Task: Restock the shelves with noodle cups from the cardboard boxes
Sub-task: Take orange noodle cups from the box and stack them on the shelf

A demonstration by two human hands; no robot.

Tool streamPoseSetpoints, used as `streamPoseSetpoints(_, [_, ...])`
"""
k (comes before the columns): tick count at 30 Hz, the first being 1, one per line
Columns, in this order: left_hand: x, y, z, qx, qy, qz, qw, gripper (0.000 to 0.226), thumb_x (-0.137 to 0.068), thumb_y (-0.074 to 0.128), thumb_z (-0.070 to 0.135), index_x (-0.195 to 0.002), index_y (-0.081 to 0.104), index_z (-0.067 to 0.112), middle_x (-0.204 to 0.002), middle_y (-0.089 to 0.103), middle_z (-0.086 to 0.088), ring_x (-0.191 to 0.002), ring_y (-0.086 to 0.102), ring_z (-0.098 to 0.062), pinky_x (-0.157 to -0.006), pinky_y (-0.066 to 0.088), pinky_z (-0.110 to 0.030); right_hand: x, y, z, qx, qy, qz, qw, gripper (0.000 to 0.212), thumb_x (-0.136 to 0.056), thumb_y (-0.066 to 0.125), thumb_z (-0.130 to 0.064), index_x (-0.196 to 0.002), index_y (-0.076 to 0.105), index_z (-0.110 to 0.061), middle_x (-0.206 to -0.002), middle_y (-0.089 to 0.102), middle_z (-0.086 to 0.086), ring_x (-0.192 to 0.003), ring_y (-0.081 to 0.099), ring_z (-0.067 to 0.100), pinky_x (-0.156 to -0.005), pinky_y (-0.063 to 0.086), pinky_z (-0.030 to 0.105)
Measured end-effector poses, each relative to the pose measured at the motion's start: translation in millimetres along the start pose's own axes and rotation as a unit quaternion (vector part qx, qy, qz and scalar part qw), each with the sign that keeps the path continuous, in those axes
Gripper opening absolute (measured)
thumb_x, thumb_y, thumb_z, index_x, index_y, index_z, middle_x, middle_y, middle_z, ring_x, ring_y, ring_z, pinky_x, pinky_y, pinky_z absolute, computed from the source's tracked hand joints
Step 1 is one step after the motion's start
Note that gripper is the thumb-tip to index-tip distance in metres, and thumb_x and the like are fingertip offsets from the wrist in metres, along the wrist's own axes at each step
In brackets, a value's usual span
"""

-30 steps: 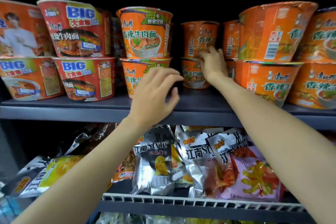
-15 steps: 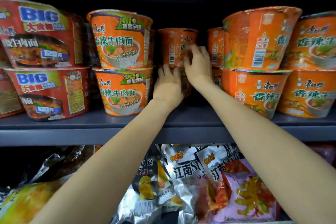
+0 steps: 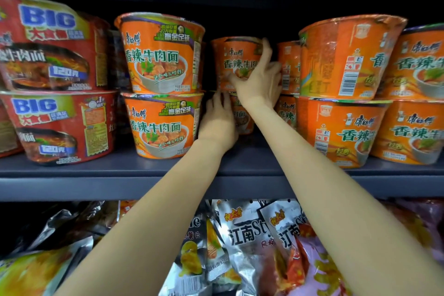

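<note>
Two orange noodle cups stand stacked deep in a gap on the grey shelf [image 3: 72, 175]. My right hand [image 3: 259, 81] grips the upper back cup [image 3: 236, 60]: the thumb lies across its front and the index finger reaches its rim. The cup's printed name faces me. My left hand [image 3: 218, 120] lies with straight fingers against the left side of the lower back cup [image 3: 243, 119], which is mostly hidden behind both hands. No cardboard box is in view.
Front stacks of orange cups flank the gap, one on the left [image 3: 161, 55] and one on the right [image 3: 348, 60]. Red BIG cups [image 3: 55, 127] fill the far left. Snack bags [image 3: 252, 247] lie on the rack below.
The upper back cup has turned: its barcode faced me before, now its name does. My left hand came from the shelf front into the gap. The view moved closer.
</note>
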State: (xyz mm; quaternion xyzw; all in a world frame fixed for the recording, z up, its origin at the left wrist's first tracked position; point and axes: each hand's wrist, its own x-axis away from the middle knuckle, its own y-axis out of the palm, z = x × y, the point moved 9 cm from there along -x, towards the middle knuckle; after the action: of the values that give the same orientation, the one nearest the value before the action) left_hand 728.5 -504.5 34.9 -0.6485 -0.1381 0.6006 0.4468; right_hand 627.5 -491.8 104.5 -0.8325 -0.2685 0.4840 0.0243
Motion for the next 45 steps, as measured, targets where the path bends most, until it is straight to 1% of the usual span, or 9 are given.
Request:
streamPoseSetpoints(6, [-1,0,1,0.001,0.005,0.011,1.000,0.087,-0.086,0.064,0.025,-0.149,0.007,0.003,-0.153,0.011,-0.017,-0.135,0.023,-0.032,-0.107,0.026,-0.035,-9,25,1,-0.035,0.009,-0.066,0.997,0.106,-0.081,0.069,-0.042,-0.150,-0.011,-0.030,-0.143,0.030,0.024,-0.128,0.041,0.042,-0.105,0.034,0.054])
streamPoseSetpoints(14, [-1,-1,3,-0.026,0.011,0.011,1.000,0.087,-0.086,0.062,0.021,-0.148,0.004,0.000,-0.153,0.011,-0.019,-0.134,0.023,-0.034,-0.106,0.029,-0.037,-9,29,-1,-0.004,0.011,-0.052,0.999,0.106,-0.078,0.071,-0.047,-0.151,-0.004,-0.029,-0.140,0.034,0.023,-0.123,0.046,0.040,-0.102,0.036,0.049])
streamPoseSetpoints(20, [6,-11,8,0.007,0.002,-0.001,1.000,0.086,-0.088,0.058,0.022,-0.147,0.002,-0.004,-0.153,0.010,-0.024,-0.138,0.019,-0.036,-0.112,0.019,-0.038,41,-11,1,-0.008,-0.022,-0.190,0.981,0.059,-0.098,0.048,-0.024,-0.150,0.020,-0.025,-0.158,0.001,0.017,-0.146,-0.003,0.033,-0.119,0.005,0.045])
streamPoseSetpoints(24, [16,-38,31,0.073,0.028,0.028,0.997,0.065,-0.087,0.056,0.020,-0.144,0.027,0.004,-0.139,0.040,-0.021,-0.123,0.041,-0.038,-0.099,0.034,-0.040,96,-101,7,-0.084,-0.091,-0.198,0.972,0.033,-0.095,0.053,-0.012,-0.126,0.057,-0.024,-0.138,0.049,0.000,-0.129,0.043,0.015,-0.111,0.031,0.025])
streamPoseSetpoints(28, [41,-62,52,0.344,-0.032,0.013,0.939,0.041,-0.089,0.053,0.031,-0.127,0.048,0.017,-0.104,0.062,0.007,-0.100,0.059,-0.018,-0.092,0.046,-0.034,116,-186,32,-0.175,-0.068,-0.129,0.974,0.023,-0.094,0.053,-0.008,-0.097,0.069,-0.024,-0.095,0.071,-0.011,-0.087,0.067,0.004,-0.078,0.052,0.021])
streamPoseSetpoints(32, [71,-55,106,0.480,-0.023,-0.068,0.874,0.069,-0.090,0.059,0.038,-0.146,0.022,0.024,-0.116,0.050,0.013,-0.112,0.053,-0.013,-0.100,0.043,-0.036,100,-240,84,-0.115,-0.007,0.039,0.993,0.027,-0.090,0.053,-0.010,-0.113,0.062,-0.019,-0.106,0.066,-0.005,-0.100,0.063,0.011,-0.089,0.051,0.035])
streamPoseSetpoints(35, [71,-38,135,0.476,-0.037,-0.088,0.874,0.109,-0.071,0.067,0.055,-0.150,-0.002,0.025,-0.145,0.036,0.000,-0.130,0.040,-0.020,-0.106,0.034,-0.034,87,-204,115,-0.116,0.081,-0.068,0.988,0.061,-0.088,0.061,-0.018,-0.142,0.034,-0.026,-0.139,0.049,0.001,-0.125,0.048,0.019,-0.106,0.039,0.043])
streamPoseSetpoints(38, [69,-30,144,0.467,-0.061,-0.081,0.878,0.120,-0.065,0.069,0.062,-0.150,-0.006,0.024,-0.147,0.033,-0.008,-0.130,0.040,-0.025,-0.106,0.036,-0.042,98,-169,116,-0.208,0.127,-0.149,0.958,0.080,-0.090,0.062,-0.016,-0.150,0.011,-0.033,-0.145,0.042,-0.004,-0.127,0.043,0.011,-0.109,0.036,0.040])
streamPoseSetpoints(45, [76,-51,88,0.417,-0.059,0.039,0.906,0.128,-0.062,0.076,0.061,-0.149,-0.010,0.024,-0.151,0.030,-0.007,-0.134,0.037,-0.022,-0.106,0.037,-0.042,118,-150,71,-0.230,0.019,-0.152,0.961,0.070,-0.091,0.062,-0.011,-0.145,0.022,-0.028,-0.128,0.049,-0.006,-0.117,0.052,0.011,-0.094,0.048,0.024])
